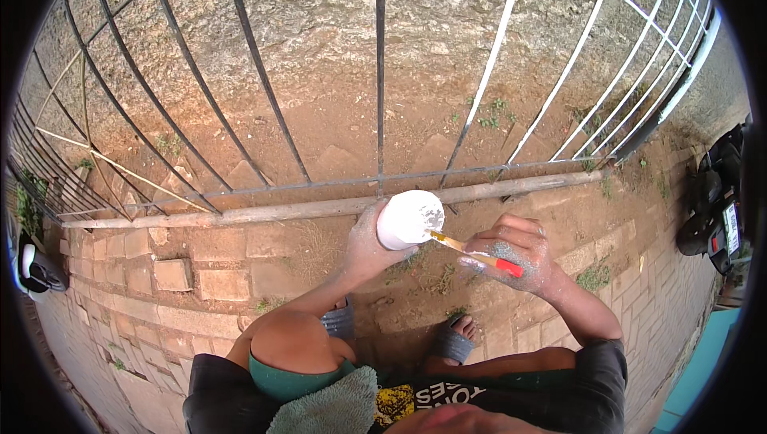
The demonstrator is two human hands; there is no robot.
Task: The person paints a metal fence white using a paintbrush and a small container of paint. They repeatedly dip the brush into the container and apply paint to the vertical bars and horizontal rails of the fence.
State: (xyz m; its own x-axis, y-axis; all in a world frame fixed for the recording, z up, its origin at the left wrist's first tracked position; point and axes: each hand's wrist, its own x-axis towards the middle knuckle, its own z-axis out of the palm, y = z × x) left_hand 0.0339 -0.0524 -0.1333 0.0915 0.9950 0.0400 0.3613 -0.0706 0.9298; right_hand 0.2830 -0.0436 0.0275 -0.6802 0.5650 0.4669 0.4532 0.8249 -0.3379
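My left hand (367, 242) is closed around a white cup (398, 227) that holds white paint. In my right hand (515, 251) is a thin paintbrush (458, 245) with a red handle end; its tip reaches into the cup's rim, so the bristles are hidden. Paint specks cover both hands. In front stands a metal fence: the bars on the right (563, 83) are white, while those at the middle and left (257, 68) are dark. One bar (488, 77) right of centre is white above and dark near its foot.
A long pipe (287, 211) runs along the fence's base. Behind rises a rough wall (437, 9). Loose paving bricks (174, 274) lie at left. A parked motorcycle (713, 194) is at the far right, and a grey-green towel (329, 404) hangs over my lap.
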